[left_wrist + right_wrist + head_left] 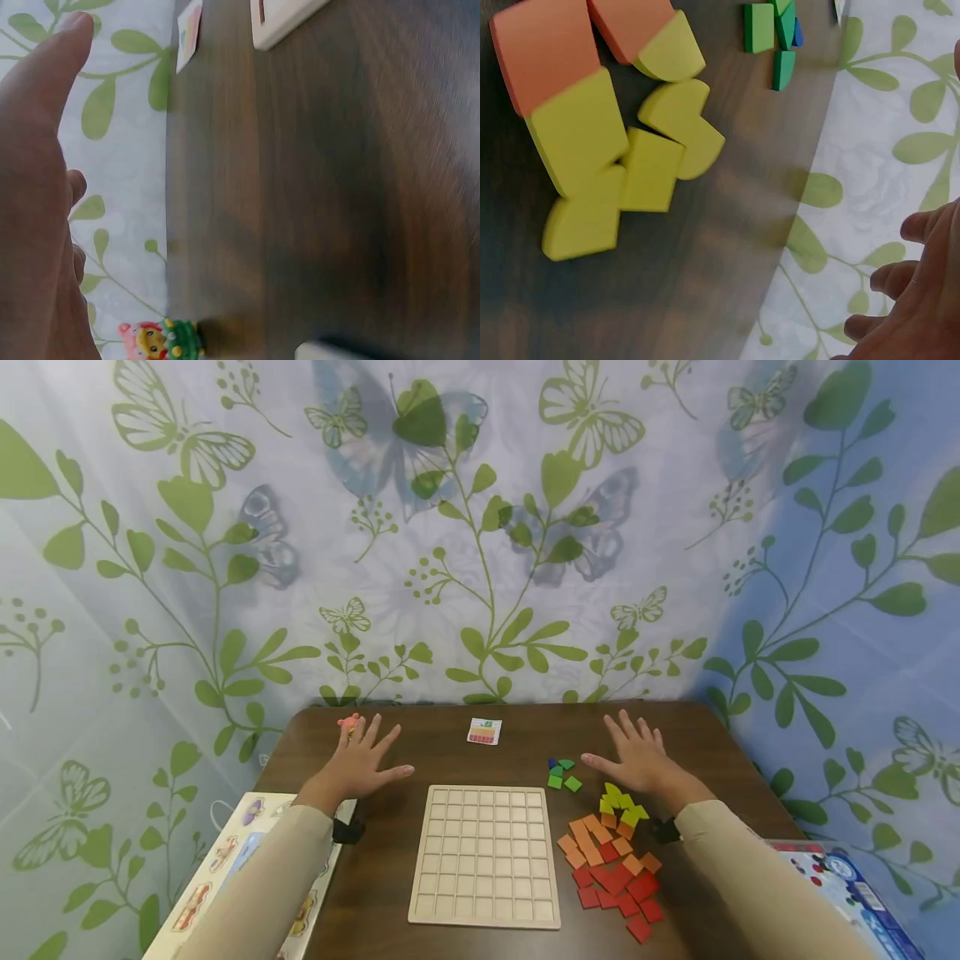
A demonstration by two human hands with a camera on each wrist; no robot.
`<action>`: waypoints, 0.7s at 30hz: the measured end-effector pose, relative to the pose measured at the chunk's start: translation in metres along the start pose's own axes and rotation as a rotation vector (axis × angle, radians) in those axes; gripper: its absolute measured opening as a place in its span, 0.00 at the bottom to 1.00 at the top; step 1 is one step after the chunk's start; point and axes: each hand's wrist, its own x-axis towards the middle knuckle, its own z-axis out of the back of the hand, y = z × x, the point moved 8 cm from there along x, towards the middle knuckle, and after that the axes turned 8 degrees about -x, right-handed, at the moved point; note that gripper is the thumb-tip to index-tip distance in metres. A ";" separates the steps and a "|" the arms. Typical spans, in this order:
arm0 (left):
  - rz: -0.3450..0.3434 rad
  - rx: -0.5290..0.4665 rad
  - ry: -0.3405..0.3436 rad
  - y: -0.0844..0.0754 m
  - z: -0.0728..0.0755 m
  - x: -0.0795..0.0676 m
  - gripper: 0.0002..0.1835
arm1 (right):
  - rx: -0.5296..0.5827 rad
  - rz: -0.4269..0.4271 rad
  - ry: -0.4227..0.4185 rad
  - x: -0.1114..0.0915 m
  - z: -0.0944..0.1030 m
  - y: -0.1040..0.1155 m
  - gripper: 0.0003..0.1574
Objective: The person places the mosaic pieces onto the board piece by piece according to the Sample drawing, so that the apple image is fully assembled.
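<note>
My left hand point(362, 763) is held over the left part of the dark table with its fingers spread, holding nothing. Past its fingertips stands a small pink and green figurine point(161, 340). On the other side my right hand point(637, 763) hovers, fingers spread too, near the yellow pieces point(621, 802). Below these lie orange pieces point(588, 841) and red pieces point(618, 881) in a loose cluster. Several green pieces point(572, 783) and a blue piece point(552, 763) sit left of that hand. Between the arms lies a wooden grid board point(484, 857), its square cells bare.
A small pattern card point(484, 732) lies toward the table's back edge. At the left, under the forearm, is a puzzle board with pictures point(225, 852). A blue and white package point(855, 893) lies at the right. Behind the table hangs a leaf-and-butterfly curtain point(480, 527).
</note>
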 end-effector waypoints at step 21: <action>-0.029 -0.250 0.000 -0.064 -0.063 -0.038 0.61 | 0.165 0.054 0.040 0.015 -0.054 0.017 0.61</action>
